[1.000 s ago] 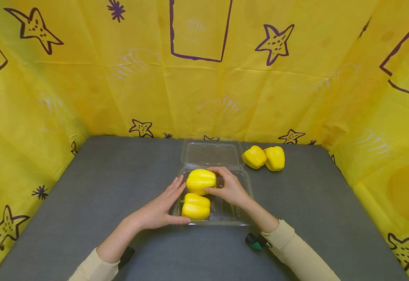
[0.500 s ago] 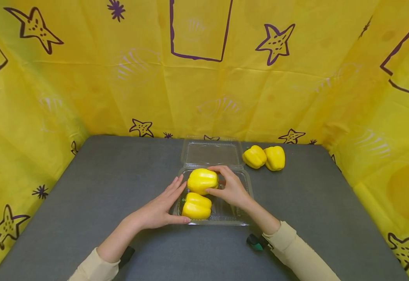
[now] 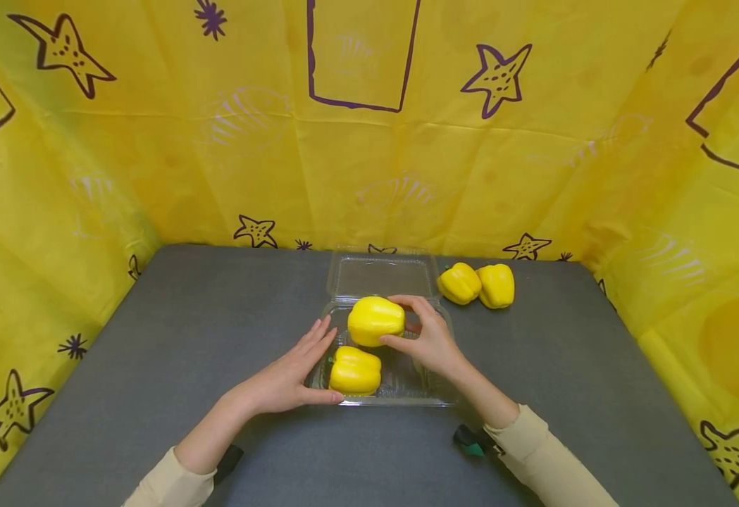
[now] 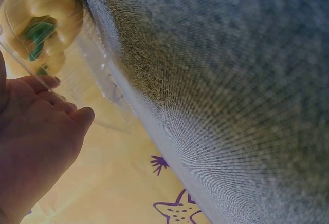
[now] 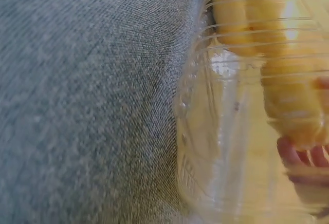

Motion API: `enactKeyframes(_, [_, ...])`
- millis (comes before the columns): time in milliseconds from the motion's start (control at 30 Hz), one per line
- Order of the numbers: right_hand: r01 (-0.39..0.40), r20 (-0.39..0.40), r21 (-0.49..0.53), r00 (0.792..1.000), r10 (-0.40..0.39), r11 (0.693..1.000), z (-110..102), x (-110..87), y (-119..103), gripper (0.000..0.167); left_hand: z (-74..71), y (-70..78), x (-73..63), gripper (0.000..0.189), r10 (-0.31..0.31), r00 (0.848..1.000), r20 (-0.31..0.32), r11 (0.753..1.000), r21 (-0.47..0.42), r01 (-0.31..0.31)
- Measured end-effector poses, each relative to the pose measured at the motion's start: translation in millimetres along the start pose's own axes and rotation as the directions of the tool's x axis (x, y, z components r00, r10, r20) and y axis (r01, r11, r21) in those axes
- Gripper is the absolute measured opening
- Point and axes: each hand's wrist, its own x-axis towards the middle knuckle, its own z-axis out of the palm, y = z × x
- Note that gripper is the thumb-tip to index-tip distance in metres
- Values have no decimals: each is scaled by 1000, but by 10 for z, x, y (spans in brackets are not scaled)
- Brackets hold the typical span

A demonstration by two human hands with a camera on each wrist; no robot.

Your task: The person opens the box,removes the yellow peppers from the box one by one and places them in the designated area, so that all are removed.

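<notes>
In the head view a clear plastic clamshell container (image 3: 401, 402) lies with its lid (image 3: 382, 276) folded back. My right hand (image 3: 432, 345) grips a yellow bell pepper (image 3: 374, 320) by its right end, over the rear part of the base. Another yellow bell pepper (image 3: 354, 372) rests in the front left of the base, its green stem facing left. Along the container's left side lies my left hand (image 3: 287, 380), fingers straight and thumb at the front corner. The right wrist view shows the held pepper (image 5: 290, 100) and fingertips (image 5: 289, 154) through the ribbed clear wall.
Two more yellow bell peppers, one (image 3: 460, 284) beside the other (image 3: 497, 286), sit on the grey tabletop (image 3: 230, 310) right of the lid. A yellow curtain (image 3: 369, 169) with starfish drawings encloses the back and both sides.
My right hand has moved the gripped bell pepper rightward and slightly up, away from the container's left wall. The left hand and the front pepper stay nearly where they were.
</notes>
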Motion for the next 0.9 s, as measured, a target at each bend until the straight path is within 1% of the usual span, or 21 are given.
enactKeyframes(233, [-32, -38, 54, 999, 34, 998, -138, -51, -53, 66, -1, 4, 1, 113, 3, 1000, 2, 1000, 7, -3])
enactKeyframes(467, [-68, -66, 52, 995, 72, 996, -259, -103, -120, 64, -2, 11, -1, 112, 12, 1000, -4, 1000, 11, -12])
enactKeyframes(633, [-91, -89, 67, 991, 97, 994, -350, -143, -101, 65, -3, 17, -2, 112, 9, 1000, -7, 1000, 8, -9])
enactKeyframes(733, [-90, -105, 94, 989, 100, 992, -405, -169, -57, 65, -3, 20, -1, 112, 5, 1000, -5, 1000, 7, -5])
enactKeyframes(900, [-64, -140, 163, 986, 87, 985, -495, -213, -7, 65, -3, 25, -2, 112, 8, 1000, -6, 1000, 6, -8])
